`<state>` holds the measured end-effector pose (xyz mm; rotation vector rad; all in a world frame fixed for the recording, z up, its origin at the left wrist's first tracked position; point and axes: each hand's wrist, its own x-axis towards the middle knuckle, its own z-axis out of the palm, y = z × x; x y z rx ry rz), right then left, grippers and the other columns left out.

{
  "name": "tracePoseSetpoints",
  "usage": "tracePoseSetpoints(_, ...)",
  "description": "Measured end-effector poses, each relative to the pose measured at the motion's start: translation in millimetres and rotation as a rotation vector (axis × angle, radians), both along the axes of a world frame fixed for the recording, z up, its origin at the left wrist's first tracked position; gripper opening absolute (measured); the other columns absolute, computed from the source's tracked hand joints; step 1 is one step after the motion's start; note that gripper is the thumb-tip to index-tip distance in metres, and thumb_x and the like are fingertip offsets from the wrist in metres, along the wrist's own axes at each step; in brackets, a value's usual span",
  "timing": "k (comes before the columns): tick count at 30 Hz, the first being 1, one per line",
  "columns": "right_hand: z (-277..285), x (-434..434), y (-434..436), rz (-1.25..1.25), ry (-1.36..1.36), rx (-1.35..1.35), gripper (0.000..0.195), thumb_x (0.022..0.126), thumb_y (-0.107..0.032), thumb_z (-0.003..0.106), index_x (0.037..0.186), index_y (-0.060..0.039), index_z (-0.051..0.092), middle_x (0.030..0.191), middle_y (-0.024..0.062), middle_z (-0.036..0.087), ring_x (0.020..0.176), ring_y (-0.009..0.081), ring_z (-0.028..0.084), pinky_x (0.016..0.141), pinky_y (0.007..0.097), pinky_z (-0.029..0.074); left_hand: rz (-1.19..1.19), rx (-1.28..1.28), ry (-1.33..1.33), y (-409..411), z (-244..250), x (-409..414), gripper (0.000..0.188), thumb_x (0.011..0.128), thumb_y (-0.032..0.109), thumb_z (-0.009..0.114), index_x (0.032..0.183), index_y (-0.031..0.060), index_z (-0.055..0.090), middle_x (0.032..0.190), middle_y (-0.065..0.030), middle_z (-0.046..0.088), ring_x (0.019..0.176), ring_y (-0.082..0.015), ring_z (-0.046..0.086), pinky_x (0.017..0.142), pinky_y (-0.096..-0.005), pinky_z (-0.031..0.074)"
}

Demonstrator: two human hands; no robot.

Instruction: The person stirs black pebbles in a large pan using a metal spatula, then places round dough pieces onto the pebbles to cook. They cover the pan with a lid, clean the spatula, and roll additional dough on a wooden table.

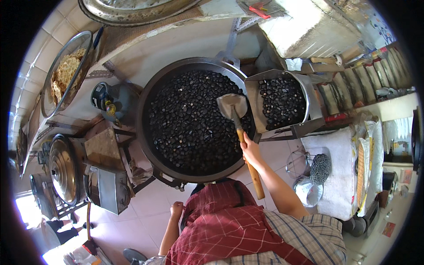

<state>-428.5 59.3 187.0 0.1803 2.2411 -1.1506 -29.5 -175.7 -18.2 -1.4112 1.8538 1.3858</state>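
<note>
My right hand grips the wooden handle of a metal spatula. The spatula's broad blade lies face down over the right part of a large round wok, which holds many small black pebbles. A few pale bits show among them. Just right of the wok, a metal scoop-shaped box holds more black pebbles. My left hand hangs by the red checked apron, below the wok's near rim, its fingers curled with nothing visible in them.
A gas cylinder stands left of the wok. Beyond it, a sieve holds flatbreads on a shelf. A lidded pot and metal box are at lower left. A white-covered surface with a wire whisk-like item is at right.
</note>
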Motion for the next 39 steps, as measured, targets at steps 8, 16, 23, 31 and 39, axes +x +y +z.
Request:
tracePoseSetpoints(8, -4, -15, 1, -0.067, -0.014, -0.131, 0.051, 0.091, -0.020, 0.051, 0.139, -0.0214, 0.034, 0.053, 0.0024, 0.049, 0.040, 0.0114, 0.049, 0.036, 0.0273, 0.044, -0.063, -0.030, 0.022, -2, 8, -11, 0.027, 0.080, 0.025, 0.055, 0.091, 0.0019, 0.065, 0.071, -0.0105, 0.068, 0.067, -0.0189, 0.066, 0.064, -0.0305, 0.051)
tracePoseSetpoints(16, -12, -47, -45, -0.004, 0.057, -0.116, 0.053, 0.090, -0.021, 0.052, 0.140, -0.0211, 0.032, 0.054, 0.0030, 0.050, 0.041, 0.0117, 0.050, 0.038, 0.0282, 0.045, 0.014, -0.006, 0.015, -3, 8, 0, 0.027, 0.080, 0.024, 0.056, 0.092, 0.0013, 0.065, 0.073, -0.0115, 0.068, 0.069, -0.0200, 0.066, 0.065, -0.0306, 0.051)
tracePoseSetpoints(23, -9, -69, -63, 0.149, 0.065, -0.072, 0.050, 0.089, -0.018, 0.051, 0.137, -0.0180, 0.037, 0.058, 0.0067, 0.055, 0.042, 0.0147, 0.053, 0.039, 0.0291, 0.048, 0.016, -0.022, -0.035, -3, -4, 25, 0.026, 0.080, 0.024, 0.055, 0.091, 0.0031, 0.065, 0.074, -0.0107, 0.068, 0.071, -0.0201, 0.066, 0.067, -0.0306, 0.051)
tracePoseSetpoints(31, -43, -11, 9, 0.316, 0.442, 0.052, 0.046, 0.089, -0.017, 0.050, 0.133, -0.0166, 0.041, 0.060, 0.0189, 0.058, 0.051, 0.0328, 0.059, 0.046, 0.0407, 0.046, 0.019, -0.019, 0.005, -3, -5, 14, 0.026, 0.080, 0.024, 0.054, 0.092, 0.0045, 0.065, 0.074, -0.0098, 0.068, 0.072, -0.0206, 0.067, 0.067, -0.0316, 0.051)
tracePoseSetpoints(39, 0, 78, 35, 0.424, 0.179, -0.005, 0.048, 0.088, -0.017, 0.053, 0.134, -0.0192, 0.040, 0.062, 0.0193, 0.055, 0.051, 0.0290, 0.055, 0.049, 0.0375, 0.043, -0.154, -0.129, -0.077, -1, 6, 2, 0.028, 0.078, 0.026, 0.054, 0.091, 0.0046, 0.066, 0.073, -0.0108, 0.068, 0.072, -0.0216, 0.067, 0.068, -0.0327, 0.052)
